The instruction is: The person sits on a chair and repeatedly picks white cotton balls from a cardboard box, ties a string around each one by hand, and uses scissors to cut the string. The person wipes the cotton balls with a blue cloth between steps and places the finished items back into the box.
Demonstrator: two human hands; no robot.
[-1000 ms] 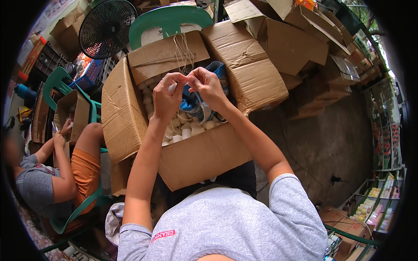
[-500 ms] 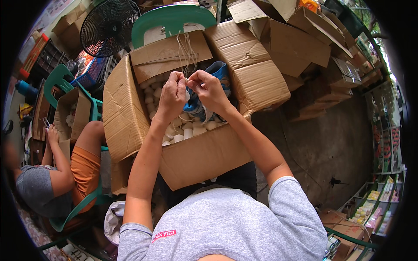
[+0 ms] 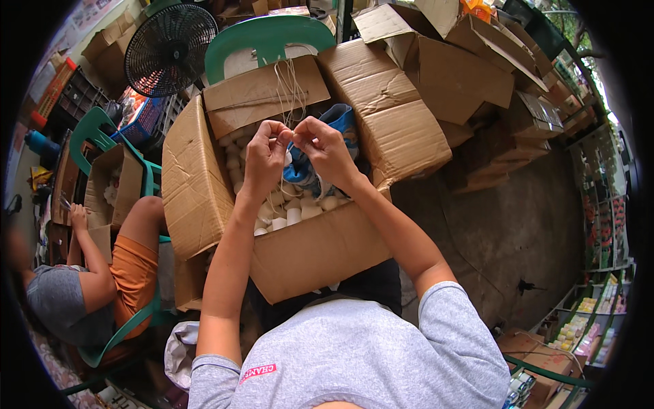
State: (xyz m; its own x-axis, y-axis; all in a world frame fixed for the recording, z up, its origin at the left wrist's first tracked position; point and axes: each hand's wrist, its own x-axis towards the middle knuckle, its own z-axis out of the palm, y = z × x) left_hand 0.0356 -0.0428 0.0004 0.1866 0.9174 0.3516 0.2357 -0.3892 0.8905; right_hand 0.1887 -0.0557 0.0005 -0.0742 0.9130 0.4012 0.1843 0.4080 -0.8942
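Note:
Fingertip to fingertip, my left hand and my right hand are raised over an open cardboard box. Both are closed in a pinch on thin white string, which loops over the box's far flap and comes down to my fingers. The exact spot between the fingertips is too small to make out. A small white piece shows just below the fingers, partly hidden by my left hand. Inside the box lie many small white cylindrical pieces and a crumpled blue cloth, partly behind my right hand.
Beyond the box stands a green plastic chair, with a black fan to its left. Another person sits at the left beside a smaller box. Cardboard boxes are piled at the far right, beside concrete floor.
My hands have drawn together so that the fingertips now meet, and the right hand sits slightly lower. The seated person's hand has shifted a little.

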